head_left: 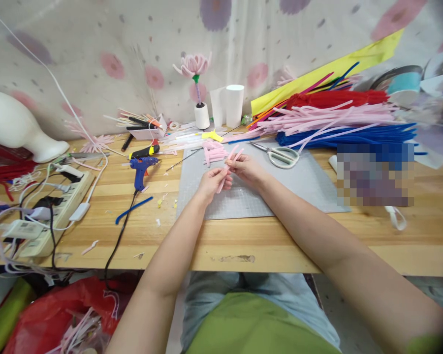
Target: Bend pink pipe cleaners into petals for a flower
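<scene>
Pink pipe cleaners [237,153] are pinched between my two hands over the grey cutting mat [306,191]. My left hand [214,182] closes its fingertips on their lower part, and my right hand [242,168] grips them just above and to the right. Two pink ends stick up past the fingers; how the pieces join is hidden by the fingers. Just beyond my hands lies a small pile of short pink pipe cleaner pieces [214,153]. Scissors [283,157] rest on the mat's far right part, apart from my right hand.
A blue glue gun [139,169] stands left of the mat, its cord running off the front edge. Farther left is a power strip [61,211] with tangled cables. A pink flower [195,66] stands at the back. Bundles of pink pipe cleaners [328,118] lie back right.
</scene>
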{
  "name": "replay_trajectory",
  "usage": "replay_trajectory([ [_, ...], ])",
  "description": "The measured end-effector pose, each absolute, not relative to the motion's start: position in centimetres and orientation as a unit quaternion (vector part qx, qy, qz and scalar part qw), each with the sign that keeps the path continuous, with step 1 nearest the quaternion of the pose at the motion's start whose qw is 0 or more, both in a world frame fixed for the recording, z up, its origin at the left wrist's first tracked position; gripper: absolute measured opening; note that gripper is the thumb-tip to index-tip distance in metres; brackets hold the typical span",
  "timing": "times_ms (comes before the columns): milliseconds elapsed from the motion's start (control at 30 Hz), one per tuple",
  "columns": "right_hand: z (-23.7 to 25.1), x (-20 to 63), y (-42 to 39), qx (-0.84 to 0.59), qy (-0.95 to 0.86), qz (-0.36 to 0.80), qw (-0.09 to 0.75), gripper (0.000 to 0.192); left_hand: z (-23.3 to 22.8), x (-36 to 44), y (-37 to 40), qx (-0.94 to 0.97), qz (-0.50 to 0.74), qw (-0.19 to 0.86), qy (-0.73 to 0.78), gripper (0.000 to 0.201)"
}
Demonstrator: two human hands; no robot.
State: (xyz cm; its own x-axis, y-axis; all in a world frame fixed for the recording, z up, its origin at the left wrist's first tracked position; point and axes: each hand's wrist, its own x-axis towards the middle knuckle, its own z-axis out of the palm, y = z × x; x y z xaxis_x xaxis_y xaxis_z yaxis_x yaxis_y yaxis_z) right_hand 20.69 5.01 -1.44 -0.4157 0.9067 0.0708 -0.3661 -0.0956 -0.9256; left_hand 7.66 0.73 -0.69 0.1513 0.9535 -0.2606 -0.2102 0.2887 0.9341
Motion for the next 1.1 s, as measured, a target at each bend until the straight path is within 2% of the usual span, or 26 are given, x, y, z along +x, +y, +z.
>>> replay_trajectory([
  [100,-1.31,20.64,4.89,-0.274,-0.494,0.697,0.442,0.028,-0.75,7.13,0.65,0.380,0.440,0.690,0.432,0.015],
  [267,-1.26,20.69,4.96,-0.275,-0.480,0.700,0.451,0.028,-0.57,6.56,0.68,0.361,0.423,0.728,0.401,0.012],
  [467,-1.63,21.03,5.26,-0.299,-0.529,0.698,0.379,0.030,-0.45,6.97,0.56,0.334,0.422,0.729,0.423,0.007],
  [700,-1.82,20.95,5.43,-0.308,-0.529,0.670,0.420,0.035,-0.73,6.87,0.87,0.348,0.429,0.733,0.398,0.009],
  [833,-2.01,20.77,5.45,-0.321,-0.532,0.652,0.435,0.036,-1.00,7.16,1.02,0.376,0.454,0.706,0.393,0.014],
  [967,-2.14,20.63,5.41,-0.327,-0.578,0.633,0.397,0.036,-1.33,7.50,1.07,0.393,0.506,0.634,0.433,0.013],
  [1100,-2.14,20.83,5.63,-0.365,-0.576,0.603,0.414,0.035,-1.08,7.50,0.79,0.389,0.480,0.620,0.483,0.016],
])
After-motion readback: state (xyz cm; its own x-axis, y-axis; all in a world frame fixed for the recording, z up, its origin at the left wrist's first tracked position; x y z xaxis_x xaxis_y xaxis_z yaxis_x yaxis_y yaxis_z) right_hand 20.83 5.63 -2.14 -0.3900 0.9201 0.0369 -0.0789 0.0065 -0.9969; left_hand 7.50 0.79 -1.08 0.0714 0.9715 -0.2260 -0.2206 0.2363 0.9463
